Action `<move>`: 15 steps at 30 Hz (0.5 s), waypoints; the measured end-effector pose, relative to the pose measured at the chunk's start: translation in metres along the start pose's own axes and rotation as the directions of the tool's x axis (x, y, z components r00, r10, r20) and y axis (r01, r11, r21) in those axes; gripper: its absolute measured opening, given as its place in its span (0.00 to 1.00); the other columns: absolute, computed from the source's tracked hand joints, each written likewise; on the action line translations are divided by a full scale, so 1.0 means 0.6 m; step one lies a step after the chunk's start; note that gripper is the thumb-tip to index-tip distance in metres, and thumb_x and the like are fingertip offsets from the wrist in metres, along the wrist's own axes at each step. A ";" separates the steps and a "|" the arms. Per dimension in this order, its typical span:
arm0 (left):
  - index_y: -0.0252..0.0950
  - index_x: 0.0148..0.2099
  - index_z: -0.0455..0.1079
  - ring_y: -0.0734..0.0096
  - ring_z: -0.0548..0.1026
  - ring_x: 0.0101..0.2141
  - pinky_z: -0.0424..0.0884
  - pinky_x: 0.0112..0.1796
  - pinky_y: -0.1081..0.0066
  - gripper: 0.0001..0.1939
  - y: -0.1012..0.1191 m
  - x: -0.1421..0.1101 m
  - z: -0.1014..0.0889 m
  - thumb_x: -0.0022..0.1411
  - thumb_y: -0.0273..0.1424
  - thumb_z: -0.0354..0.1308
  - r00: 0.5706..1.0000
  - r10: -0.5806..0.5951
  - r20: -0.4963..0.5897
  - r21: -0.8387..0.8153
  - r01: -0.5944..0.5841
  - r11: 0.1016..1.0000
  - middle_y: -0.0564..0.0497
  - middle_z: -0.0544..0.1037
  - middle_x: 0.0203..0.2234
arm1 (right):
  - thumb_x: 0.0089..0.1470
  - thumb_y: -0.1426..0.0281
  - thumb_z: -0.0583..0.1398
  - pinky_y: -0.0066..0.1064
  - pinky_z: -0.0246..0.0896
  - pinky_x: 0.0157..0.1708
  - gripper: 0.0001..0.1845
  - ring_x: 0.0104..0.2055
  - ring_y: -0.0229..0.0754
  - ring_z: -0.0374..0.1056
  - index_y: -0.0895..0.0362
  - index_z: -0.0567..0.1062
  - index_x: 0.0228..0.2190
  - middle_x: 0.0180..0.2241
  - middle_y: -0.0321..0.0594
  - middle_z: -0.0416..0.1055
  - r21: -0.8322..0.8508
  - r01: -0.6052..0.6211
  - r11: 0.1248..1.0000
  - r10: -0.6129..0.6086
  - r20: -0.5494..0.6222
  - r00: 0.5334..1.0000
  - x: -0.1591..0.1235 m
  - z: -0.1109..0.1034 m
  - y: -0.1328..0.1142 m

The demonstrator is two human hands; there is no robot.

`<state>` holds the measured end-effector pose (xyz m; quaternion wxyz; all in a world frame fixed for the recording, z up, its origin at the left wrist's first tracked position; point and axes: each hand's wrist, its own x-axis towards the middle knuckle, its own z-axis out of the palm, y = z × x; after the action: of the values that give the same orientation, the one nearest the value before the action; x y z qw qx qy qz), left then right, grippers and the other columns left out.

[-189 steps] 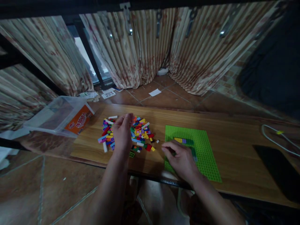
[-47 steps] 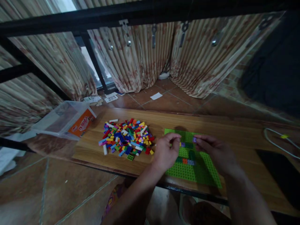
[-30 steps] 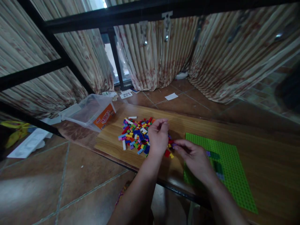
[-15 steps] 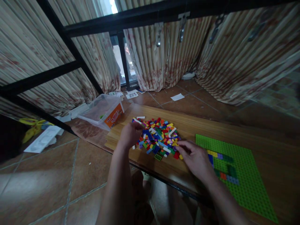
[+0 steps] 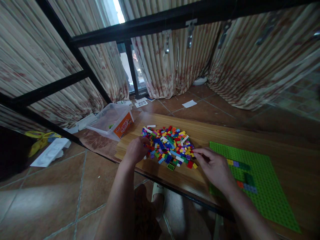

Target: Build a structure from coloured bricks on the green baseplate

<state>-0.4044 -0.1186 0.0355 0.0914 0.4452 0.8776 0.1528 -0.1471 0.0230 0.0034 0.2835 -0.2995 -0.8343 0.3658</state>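
Observation:
A heap of small colourful toy building bricks (image 5: 167,145) lies on the wooden table. My left hand (image 5: 136,150) is at the heap's left edge with its fingers curled in among the bricks; what they grip, if anything, is hidden. At the right edge, my right hand (image 5: 215,166) has thumb and forefinger pinched close together, touching the bricks; any piece between them is too small to name. Partly behind that hand lies a green studded baseplate (image 5: 272,190). Yellow, purple, dark green, orange and light blue bricks (image 5: 250,188) are fixed on it.
A clear plastic box (image 5: 105,121) with an orange label stands beyond the table's left end, with a few green pieces inside. A black metal frame (image 5: 150,25) crosses above, before striped curtains. White packaging (image 5: 51,153) and a paper (image 5: 189,103) lie on the floor.
The view has turned left. My right hand has moved from above the baseplate, where it held a small purple brick, to the heap. My left hand has crossed to the heap's left edge.

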 end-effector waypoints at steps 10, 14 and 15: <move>0.37 0.35 0.77 0.64 0.75 0.36 0.67 0.38 0.70 0.08 0.011 -0.004 -0.006 0.54 0.22 0.59 0.997 0.056 0.058 0.013 -0.057 0.998 0.46 0.78 0.39 | 0.60 0.63 0.55 0.34 0.67 0.40 0.12 0.39 0.44 0.74 0.52 0.78 0.36 0.38 0.40 0.78 0.007 0.011 1.000 -0.011 0.010 1.000 0.002 0.001 0.005; 0.36 0.34 0.75 0.65 0.75 0.35 0.67 0.38 0.70 0.07 0.013 -0.005 -0.010 0.54 0.22 0.58 0.994 0.096 0.057 -0.026 -0.095 0.995 0.46 0.77 0.37 | 0.59 0.63 0.55 0.35 0.67 0.40 0.12 0.39 0.44 0.74 0.52 0.78 0.37 0.38 0.40 0.78 0.001 0.010 1.000 -0.010 -0.002 1.000 0.002 -0.002 0.007; 0.36 0.34 0.75 0.65 0.74 0.35 0.67 0.38 0.70 0.07 0.013 -0.005 -0.012 0.54 0.22 0.58 0.993 0.108 0.055 -0.048 -0.105 0.993 0.47 0.77 0.37 | 0.59 0.63 0.55 0.35 0.67 0.40 0.12 0.39 0.44 0.74 0.52 0.78 0.37 0.38 0.40 0.78 0.001 0.008 1.000 -0.008 -0.005 1.000 0.002 -0.003 0.007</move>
<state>-0.3989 -0.1183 0.0451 0.1182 0.4934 0.8459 0.1644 -0.1454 0.0268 0.0017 0.2874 -0.2968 -0.8346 0.3644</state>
